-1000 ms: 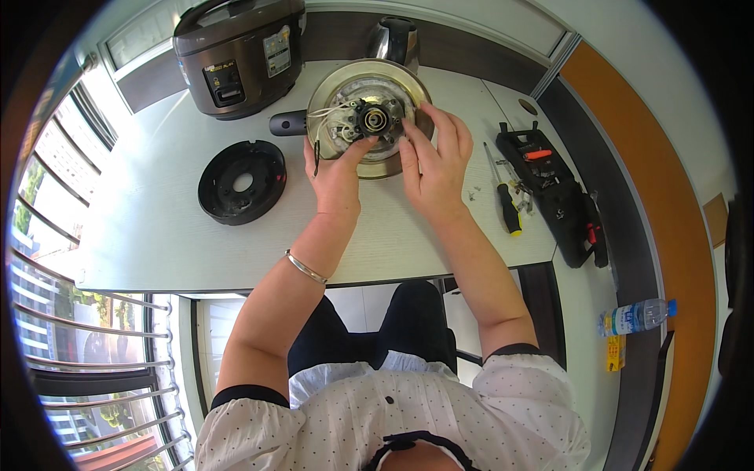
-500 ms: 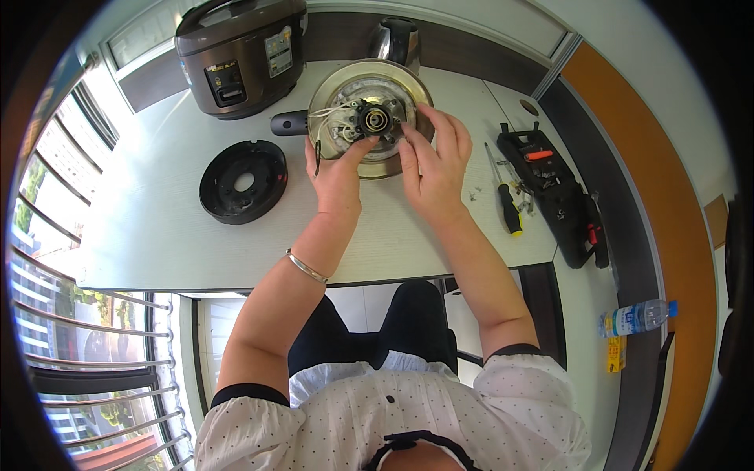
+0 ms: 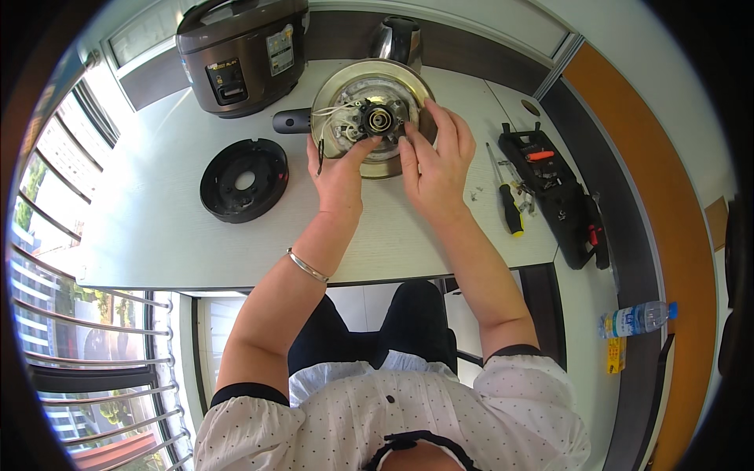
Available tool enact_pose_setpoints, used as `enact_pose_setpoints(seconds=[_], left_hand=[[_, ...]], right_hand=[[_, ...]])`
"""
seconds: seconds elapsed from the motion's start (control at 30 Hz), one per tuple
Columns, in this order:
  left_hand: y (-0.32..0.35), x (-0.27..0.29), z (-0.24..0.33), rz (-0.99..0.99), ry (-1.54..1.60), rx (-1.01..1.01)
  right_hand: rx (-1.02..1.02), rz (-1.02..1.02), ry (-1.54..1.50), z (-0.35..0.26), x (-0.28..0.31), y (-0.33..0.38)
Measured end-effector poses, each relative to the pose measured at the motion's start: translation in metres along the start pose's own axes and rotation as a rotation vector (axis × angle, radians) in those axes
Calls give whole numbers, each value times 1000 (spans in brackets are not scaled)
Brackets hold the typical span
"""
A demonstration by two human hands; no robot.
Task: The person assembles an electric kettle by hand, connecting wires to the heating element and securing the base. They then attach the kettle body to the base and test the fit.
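Note:
An upturned metal kettle (image 3: 386, 168) shows its opened round underside, with a black handle (image 3: 292, 121) pointing left. White wires (image 3: 338, 111) run to the black round connector (image 3: 379, 120) at its middle. My left hand (image 3: 339, 182) grips the near-left side, its thumb reaching up to the connector's near edge. On the right, my right hand (image 3: 437, 161) curls round the rim, with the thumb and index finger close to the connector's right side; whether they pinch a small part cannot be made out. A black ring-shaped base cover (image 3: 244, 181) lies to the left.
Behind stand a brown rice cooker (image 3: 243, 67) and a shiny metal-and-black vessel (image 3: 397, 43). Right of my hand lie a yellow-black screwdriver (image 3: 510, 208), small metal bits (image 3: 522, 198) and an open black tool case (image 3: 550, 184). A water bottle (image 3: 638, 319) lies farther right.
The kettle has shifted very slightly to the right under my hands. Both hands keep nearly the same hold.

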State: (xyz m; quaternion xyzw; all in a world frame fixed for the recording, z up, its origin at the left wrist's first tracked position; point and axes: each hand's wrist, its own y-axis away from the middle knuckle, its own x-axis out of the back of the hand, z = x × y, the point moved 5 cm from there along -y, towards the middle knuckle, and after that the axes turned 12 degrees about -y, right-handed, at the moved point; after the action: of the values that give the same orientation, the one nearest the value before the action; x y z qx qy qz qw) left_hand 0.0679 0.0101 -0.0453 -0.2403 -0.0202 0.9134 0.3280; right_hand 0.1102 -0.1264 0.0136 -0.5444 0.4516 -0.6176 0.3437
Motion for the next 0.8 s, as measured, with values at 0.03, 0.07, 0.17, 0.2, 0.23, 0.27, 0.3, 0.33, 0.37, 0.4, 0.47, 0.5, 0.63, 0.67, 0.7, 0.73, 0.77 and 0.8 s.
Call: enact_pose_setpoints(seconds=[0.03,0.07,0.17,0.2,0.23,0.27,0.3,0.33,0.37,0.4,0.47,0.5,0.63,0.67,0.7,0.73,0.77,0.8], left_hand=[[0,0,0,3,-7,0],[0,0,0,6,-13,0],[-1,0,0,-4,19,-3],[0,-1,0,-1,17,3],[1,-1,1,2,15,9],[1,-1,2,5,12,14],[1,-1,2,1,18,12],[1,-1,2,-4,24,10],[1,-1,2,-8,31,7],[1,-1,2,-5,30,3],[1,-1,2,4,27,-7],[1,0,2,9,14,-10],[0,0,-1,7,0,-11],[0,-1,0,5,3,-12],[0,0,1,4,4,-9],[0,0,1,2,4,-7],[0,0,1,0,5,-4],[1,0,1,1,3,3]], right_hand=[[5,2,0,0,0,0],[9,3,0,0,1,0],[-1,9,-14,-1,1,-1],[-9,0,-17,0,0,-1],[-16,-10,-20,0,0,-1],[-24,-18,-24,1,-1,-1],[-25,-22,-20,1,-1,-1],[-27,-26,-17,1,-1,0],[-27,-29,-14,1,-2,-1],[-28,-29,-11,1,-1,0],[-28,-29,-7,1,-1,0],[-38,-31,-15,0,-1,0],[-69,-27,-23,3,-1,2],[-73,-21,-25,3,-1,1],[-59,-21,-18,3,-1,1],[-44,-21,-12,2,-1,-1],[-30,-21,-4,1,-2,-1],[-30,-22,0,1,-1,-1]])
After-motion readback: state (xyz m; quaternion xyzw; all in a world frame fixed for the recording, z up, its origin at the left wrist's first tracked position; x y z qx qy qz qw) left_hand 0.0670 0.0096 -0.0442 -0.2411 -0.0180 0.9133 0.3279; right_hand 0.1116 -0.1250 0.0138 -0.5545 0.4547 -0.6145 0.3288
